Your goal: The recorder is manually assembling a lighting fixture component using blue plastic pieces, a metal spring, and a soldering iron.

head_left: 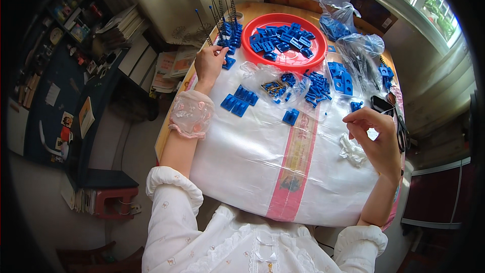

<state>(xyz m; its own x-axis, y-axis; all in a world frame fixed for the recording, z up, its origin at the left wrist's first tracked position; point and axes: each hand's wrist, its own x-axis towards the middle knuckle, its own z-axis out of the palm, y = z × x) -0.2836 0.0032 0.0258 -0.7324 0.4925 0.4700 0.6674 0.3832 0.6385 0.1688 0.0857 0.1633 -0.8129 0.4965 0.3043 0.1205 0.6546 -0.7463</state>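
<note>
My left hand (208, 65) reaches to the far left of the table, its fingers pinched beside the small blue plastic pieces (229, 62). Whatever sits between those fingertips is hidden. Just beyond stand blue bases (233, 31) carrying tall thin black springs (221, 7) with blue tips. Over the right side of the table hangs my right hand (376, 136), thumb and index finger brought together. Nothing can be made out in that pinch. Flat blue plates (239, 101) lie grouped in front of my left hand, and a single blue plate (290, 117) lies nearer the middle.
A red round tray (246, 45) holds many blue parts. Clear bags with small blue pegs (317, 88) and brass-coloured pieces (274, 88) lie before it. At right are a plastic box of blue plates (341, 82), crumpled tissue (352, 151) and black scissors (402, 132). White sheeting (242, 162) covers the table.
</note>
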